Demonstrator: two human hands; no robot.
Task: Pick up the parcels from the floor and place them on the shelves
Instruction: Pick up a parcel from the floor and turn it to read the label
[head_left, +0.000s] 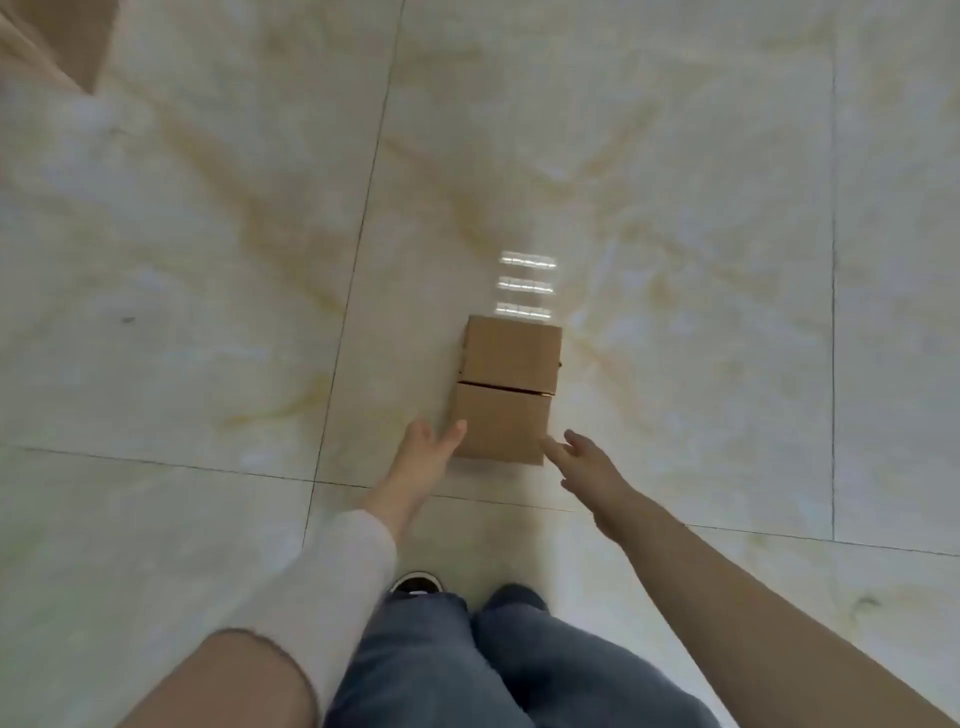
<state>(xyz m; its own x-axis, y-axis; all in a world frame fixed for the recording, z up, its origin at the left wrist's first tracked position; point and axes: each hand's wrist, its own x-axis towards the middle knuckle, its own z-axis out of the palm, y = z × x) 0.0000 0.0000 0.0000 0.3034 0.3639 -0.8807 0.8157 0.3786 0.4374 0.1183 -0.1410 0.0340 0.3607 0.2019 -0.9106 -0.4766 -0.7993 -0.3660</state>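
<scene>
A brown cardboard parcel (506, 387) lies on the glossy tiled floor straight ahead, its two top flaps meeting in a seam across the middle. My left hand (427, 452) reaches down at its near left corner, fingers apart, fingertips at the box's edge. My right hand (582, 462) is stretched toward the near right corner, fingers spread, just touching or barely short of the box. Neither hand holds anything. No shelves are in view.
Another cardboard box (52, 41) shows at the top left corner. My legs in jeans and dark shoes (415, 584) stand right behind the parcel. Pale marble-look floor tiles (675, 208) stretch all round.
</scene>
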